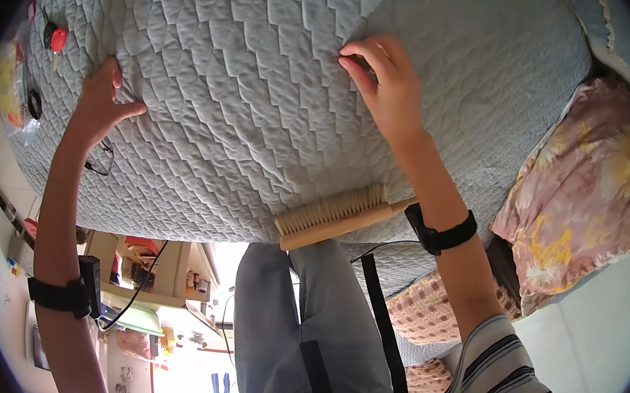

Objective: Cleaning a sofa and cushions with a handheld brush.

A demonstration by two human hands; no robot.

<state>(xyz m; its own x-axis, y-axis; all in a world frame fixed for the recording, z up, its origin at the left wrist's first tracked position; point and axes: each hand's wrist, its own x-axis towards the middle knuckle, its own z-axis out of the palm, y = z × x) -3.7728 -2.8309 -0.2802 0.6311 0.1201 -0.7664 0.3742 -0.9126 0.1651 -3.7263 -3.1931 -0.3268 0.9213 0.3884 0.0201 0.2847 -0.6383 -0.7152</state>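
Observation:
A pale grey-blue quilted bedspread [223,91] covers the bed before me. On its left part rests my left hand [105,100], thumb and fingers apart, with nothing seen between them. My right hand [386,77] is over the middle right of the quilting. Its thumb and index fingertip nearly meet; whether something small is pinched there cannot be told. Near the bed's front edge lies a wooden-handled bed brush [334,217], its pale bristles facing away from me. My right forearm passes by the end of its handle.
At the far left are keys with a red fob [58,40], a clear plastic packet [12,84] and a black ring-shaped thing [35,105]. A thin black cord [107,161] lies near my left wrist. A floral pillow [590,185] sits at right.

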